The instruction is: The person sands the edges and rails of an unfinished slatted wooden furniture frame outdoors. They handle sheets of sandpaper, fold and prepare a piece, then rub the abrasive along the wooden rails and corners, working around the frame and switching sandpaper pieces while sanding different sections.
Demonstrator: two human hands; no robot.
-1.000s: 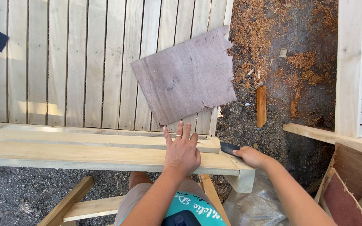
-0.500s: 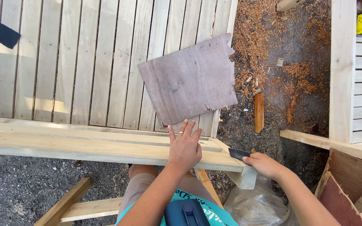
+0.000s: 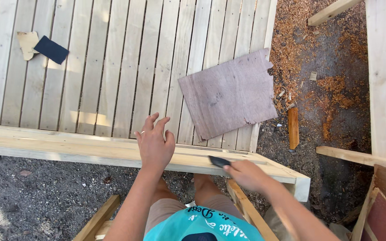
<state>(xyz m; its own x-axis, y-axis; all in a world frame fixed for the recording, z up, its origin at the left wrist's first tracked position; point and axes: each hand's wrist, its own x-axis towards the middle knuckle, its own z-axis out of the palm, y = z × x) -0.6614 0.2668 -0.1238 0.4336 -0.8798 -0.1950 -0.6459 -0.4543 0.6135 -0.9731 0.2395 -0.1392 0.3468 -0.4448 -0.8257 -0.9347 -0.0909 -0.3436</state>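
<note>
A long pale wooden beam (image 3: 68,147) runs across in front of me. My left hand (image 3: 154,143) rests flat on its top, fingers spread. My right hand (image 3: 246,175) grips a small dark piece of sandpaper (image 3: 219,161) and presses it against the beam's near edge, to the right of the left hand. The beam's right end (image 3: 301,186) lies beyond that hand.
Beyond the beam lies a slatted wooden panel (image 3: 112,67) with a grey-brown board (image 3: 228,96), a dark sandpaper sheet (image 3: 51,49) and a cardboard scrap (image 3: 26,43) on it. Sawdust (image 3: 309,58) and a short wood offcut (image 3: 293,127) lie on the ground at right, beside more timber frames (image 3: 380,76).
My right hand with the sandpaper has slid left along the beam, away from its right end. My left hand has stayed flat on the beam; the view has shifted.
</note>
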